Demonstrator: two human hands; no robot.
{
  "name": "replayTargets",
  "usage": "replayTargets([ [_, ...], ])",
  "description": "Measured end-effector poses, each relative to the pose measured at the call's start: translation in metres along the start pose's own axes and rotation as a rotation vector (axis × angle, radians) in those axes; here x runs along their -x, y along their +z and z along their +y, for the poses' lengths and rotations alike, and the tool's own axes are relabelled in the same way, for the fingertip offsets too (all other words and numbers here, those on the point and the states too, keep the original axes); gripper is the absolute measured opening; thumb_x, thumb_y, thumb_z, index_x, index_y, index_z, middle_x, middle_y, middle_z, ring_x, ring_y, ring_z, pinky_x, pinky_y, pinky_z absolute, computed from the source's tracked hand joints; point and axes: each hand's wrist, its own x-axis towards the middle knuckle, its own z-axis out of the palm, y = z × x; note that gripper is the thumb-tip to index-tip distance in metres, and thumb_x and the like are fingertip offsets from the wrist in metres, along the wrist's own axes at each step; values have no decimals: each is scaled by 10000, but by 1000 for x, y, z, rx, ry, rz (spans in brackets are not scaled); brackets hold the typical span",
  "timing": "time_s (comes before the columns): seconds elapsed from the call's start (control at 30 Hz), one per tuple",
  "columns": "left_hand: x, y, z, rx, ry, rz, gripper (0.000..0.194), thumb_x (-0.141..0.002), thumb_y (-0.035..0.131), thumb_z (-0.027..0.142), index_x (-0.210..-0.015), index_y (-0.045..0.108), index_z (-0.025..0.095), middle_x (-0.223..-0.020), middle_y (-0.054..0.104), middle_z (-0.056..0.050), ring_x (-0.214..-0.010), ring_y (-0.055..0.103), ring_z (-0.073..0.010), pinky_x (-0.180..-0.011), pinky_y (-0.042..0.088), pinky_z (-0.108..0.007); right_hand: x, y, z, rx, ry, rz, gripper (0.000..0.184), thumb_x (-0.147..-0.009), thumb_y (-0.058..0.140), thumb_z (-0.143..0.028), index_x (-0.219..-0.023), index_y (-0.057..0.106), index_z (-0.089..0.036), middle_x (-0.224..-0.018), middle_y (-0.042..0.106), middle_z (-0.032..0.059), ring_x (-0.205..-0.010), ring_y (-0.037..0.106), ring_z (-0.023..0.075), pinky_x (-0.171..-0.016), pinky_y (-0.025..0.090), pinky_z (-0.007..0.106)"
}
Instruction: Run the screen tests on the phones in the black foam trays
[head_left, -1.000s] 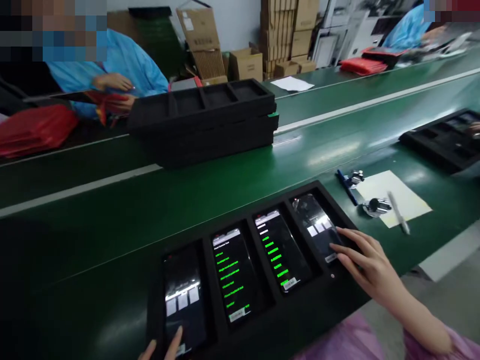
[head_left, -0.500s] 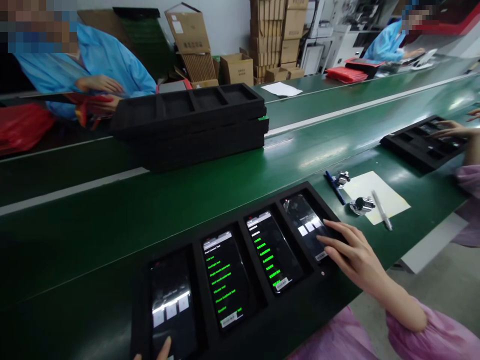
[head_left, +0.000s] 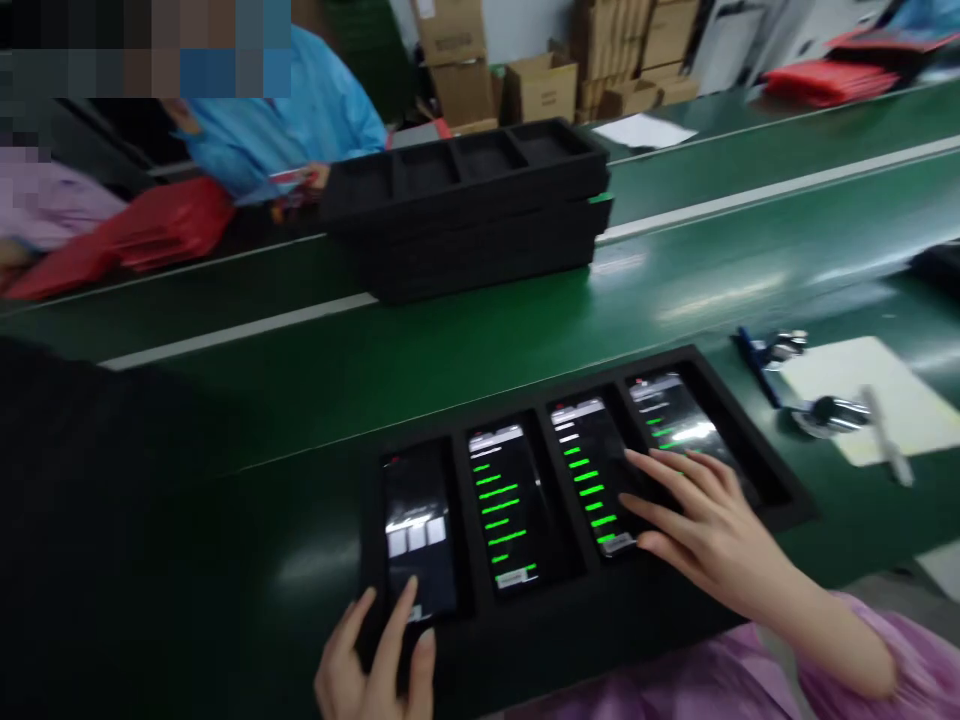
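The left hand point(head_left: 375, 650) is being held with fingers spread, nothing gripped, nearest the leftmost phone point(head_left: 420, 490), which is being cradled in the black tray point(head_left: 793, 505) at the hand's one o'clock, long axis twelve to six. The third phone point(head_left: 589, 470), angled eleven to five, is being overhung from its four o'clock by the right hand point(head_left: 697, 530), likewise spread and ungripping; contact cannot be told.

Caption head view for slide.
Left hand at the leftmost of four lit phones in a black tray, right hand over the two rightmost.
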Motion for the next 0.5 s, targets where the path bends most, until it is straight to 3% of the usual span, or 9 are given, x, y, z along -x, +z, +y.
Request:
replayTargets([
  [0.1, -15, -4, 5, -12, 9, 27, 323, -999, 473, 279, -1289, 601, 220, -1263, 578, -142, -1233, 543, -320, -1057, 381, -541, 5, -1, 7, -71, -48, 31, 273, -1071, 458, -289, -1132, 701, -180, -1297, 635, 155, -1172, 571, 292, -942, 411, 437],
  [0.23, -38, -5, 12, -98, -65, 31, 386, -1024, 420, 389, -1312, 609, 214, -1279, 562, -155, -1223, 535, -337, -1014, 409, -560, 8, 2, 13, -90, -108, 31, 296, -1073, 423, -307, -1129, 671, -155, -1271, 612, 185, -1119, 574, 311, -873, 412, 430],
  [0.37, -34, -9, 24, -32, -144, 82, 499, -1024, 425, 414, -1477, 448, 206, -1287, 569, -148, -1231, 537, -304, -1036, 424, -515, 11, 4, 10, -60, -120, 21, 348, -1076, 395, -365, -1057, 680, -166, -1260, 616, 195, -1100, 578, 336, -841, 402, 448],
  [0.43, -27, -13, 34, -7, -95, 58, 527, -1022, 441, 381, -1519, 392, 213, -1295, 582, -127, -1273, 518, -276, -1141, 343, -492, 14, 7, 10, -68, -98, 22, 347, -1072, 402, -369, -1078, 685, -168, -1271, 617, 188, -1111, 578, 341, -849, 404, 456],
  [0.5, -24, -16, 46, -12, 34, -34, 495, -1008, 484, 370, -1485, 468, 240, -1330, 579, -107, -1337, 469, -263, -1243, 186, -478, 17, 10, 10, -80, -73, 25, 329, -1066, 415, -359, -1118, 685, -179, -1281, 622, 174, -1121, 580, 337, -858, 409, 459],
])
